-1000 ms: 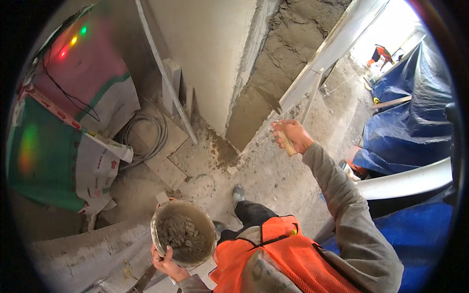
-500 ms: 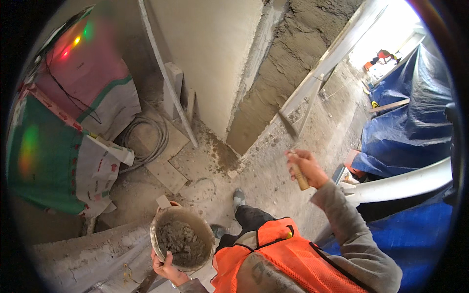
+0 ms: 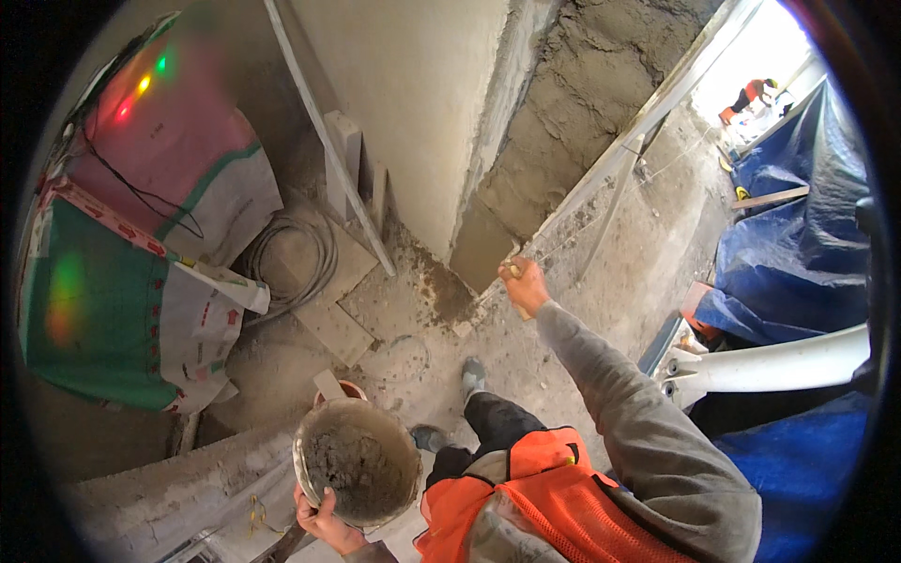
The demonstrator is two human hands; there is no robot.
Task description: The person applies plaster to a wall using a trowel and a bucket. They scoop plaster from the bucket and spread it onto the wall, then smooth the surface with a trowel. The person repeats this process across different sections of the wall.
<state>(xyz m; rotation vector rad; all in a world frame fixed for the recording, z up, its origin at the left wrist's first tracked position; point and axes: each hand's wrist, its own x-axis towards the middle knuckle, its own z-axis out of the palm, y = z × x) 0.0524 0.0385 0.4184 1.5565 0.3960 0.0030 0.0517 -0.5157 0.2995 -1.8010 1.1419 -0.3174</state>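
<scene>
My left hand (image 3: 324, 521) grips the rim of a bucket (image 3: 409, 450) at the lower left, its thumb over the edge. Grey wet mortar (image 3: 352, 469) lies inside the bucket. Wrapped round the wooden handle of a trowel (image 3: 517, 270), my right hand (image 3: 527, 288) reaches forward over the near end of a mortar-covered strip (image 3: 572, 122). The trowel's blade is mostly hidden, so I cannot tell whether it touches the mortar. Near that end the mortar is smooth; farther up it is rough and lumpy. A pale wall face (image 3: 404, 103) borders the strip on the left.
A long board (image 3: 648, 127) edges the strip on the right, with a wooden brace (image 3: 610, 211) beside it. Coiled cable (image 3: 324, 267) lies on the left floor near a leaning batten (image 3: 328, 136). Blue tarpaulin (image 3: 779, 272) and a white pipe (image 3: 779, 361) stand right. Another person (image 3: 751, 94) bends far off.
My right hand has moved forward and left with the trowel, from above the floor to the near end of the mortar strip. The left hand still holds the bucket.
</scene>
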